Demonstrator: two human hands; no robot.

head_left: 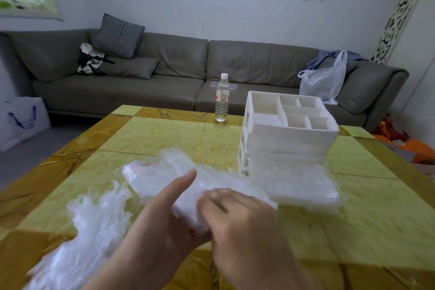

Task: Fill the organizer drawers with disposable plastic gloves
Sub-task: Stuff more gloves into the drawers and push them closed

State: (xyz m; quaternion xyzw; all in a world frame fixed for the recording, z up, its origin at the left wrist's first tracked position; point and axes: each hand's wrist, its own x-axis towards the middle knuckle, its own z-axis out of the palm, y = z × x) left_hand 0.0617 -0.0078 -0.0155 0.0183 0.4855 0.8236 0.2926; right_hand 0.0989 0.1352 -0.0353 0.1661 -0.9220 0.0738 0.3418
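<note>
Both hands grip glove wad (188,209): left hand (162,221) underneath, index straight; right hand (237,216) curled on top

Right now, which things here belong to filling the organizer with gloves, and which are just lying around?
Job:
white organizer
glove bundle, held by left hand and right hand
loose gloves

Lying about:
water bottle
white plastic bag on sofa

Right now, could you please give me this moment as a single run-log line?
step: gathering gloves | hands: left hand and right hand grip glove wad | organizer: top compartments show no gloves | loose gloves: on table
</note>
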